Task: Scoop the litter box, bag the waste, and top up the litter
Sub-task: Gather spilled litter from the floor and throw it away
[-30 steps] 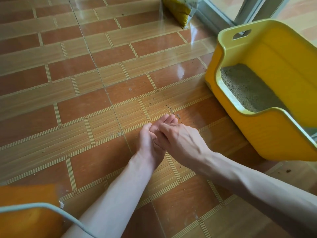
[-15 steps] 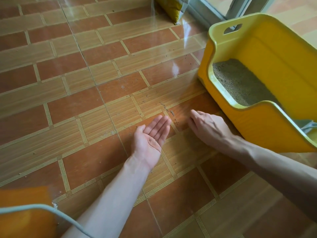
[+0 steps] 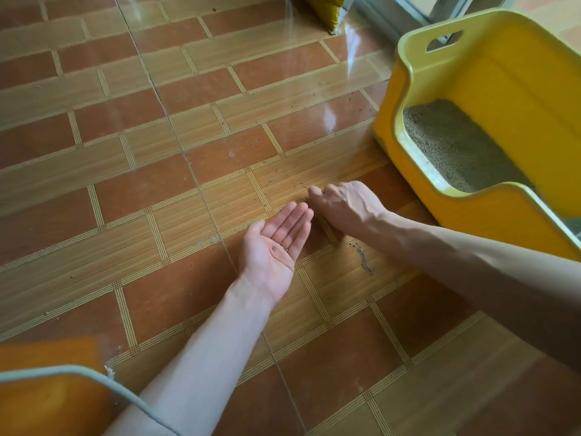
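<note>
The yellow litter box [image 3: 490,215] stands on the tiled floor at the right, with grey litter [image 3: 452,146] inside. My left hand [image 3: 267,256] lies palm up and flat just above the floor, left of the box, with a few litter grains [image 3: 279,247] on the palm. My right hand [image 3: 342,204] is right beside its fingertips, knuckles up and fingers curled down to the tile, pinching at stray grains there. What its fingertips hold is hidden. A small trail of spilled litter [image 3: 364,261] lies on the floor below my right wrist.
A yellow bag [image 3: 323,9] leans at the top by a sliding door frame [image 3: 402,17]. An orange object [image 3: 47,398] with a grey cable [image 3: 94,376] across it fills the bottom left corner. Scattered grains dot the tiles near the box.
My hands were pressed together a second ago, then parted. My right hand went to the floor near the box, lay flat, and has now curled its fingers. My left palm stays up.
</note>
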